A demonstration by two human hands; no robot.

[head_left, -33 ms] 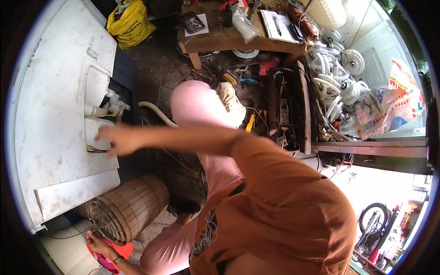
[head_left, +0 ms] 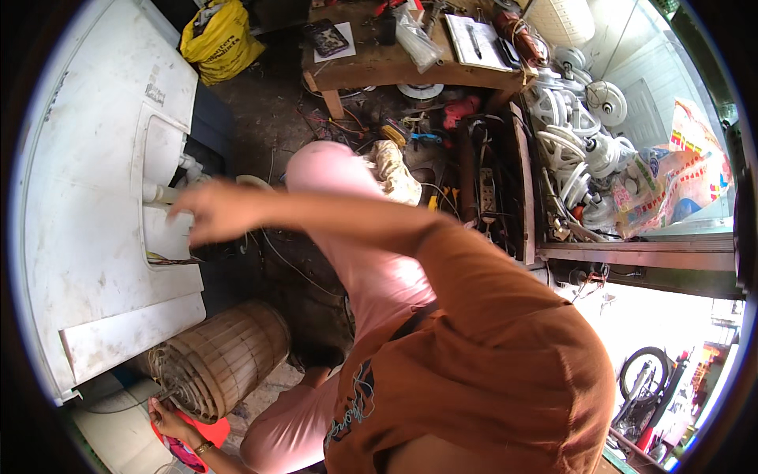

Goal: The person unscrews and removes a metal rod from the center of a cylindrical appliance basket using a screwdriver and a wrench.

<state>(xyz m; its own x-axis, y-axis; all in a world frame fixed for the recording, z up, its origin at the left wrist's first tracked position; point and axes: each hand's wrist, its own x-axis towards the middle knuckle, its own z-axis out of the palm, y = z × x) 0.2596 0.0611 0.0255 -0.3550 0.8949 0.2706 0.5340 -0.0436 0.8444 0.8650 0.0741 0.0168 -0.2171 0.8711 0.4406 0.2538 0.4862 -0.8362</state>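
Observation:
A large white appliance cabinet (head_left: pixel 95 182) stands at the left, with a recessed opening showing pale plastic pipe fittings (head_left: pixel 162 192) and thin coloured wires. My right hand (head_left: pixel 221 212), blurred by motion, hovers in front of this opening. Its fingers look apart, and nothing shows in them. At the lower left, my left hand (head_left: pixel 167 420) has its fingertips drawn together near a short rod (head_left: pixel 168 393) at the end of a brown slatted drum (head_left: pixel 225 355). Whatever those fingers hold, if anything, cannot be made out. A gold-coloured band circles that wrist.
A pale hose (head_left: pixel 254 182) runs from the cabinet. Tools and cables litter the dark floor beside a beige cloth bundle (head_left: pixel 395 170). Beyond is a wooden workbench (head_left: pixel 379 77). White spoked plastic parts (head_left: pixel 584 122) pile up at right; a yellow bag (head_left: pixel 223 43) stands far left.
My right hand has moved slightly up and to the right, away from the cabinet's lower opening edge. My left hand has stayed at almost the same place.

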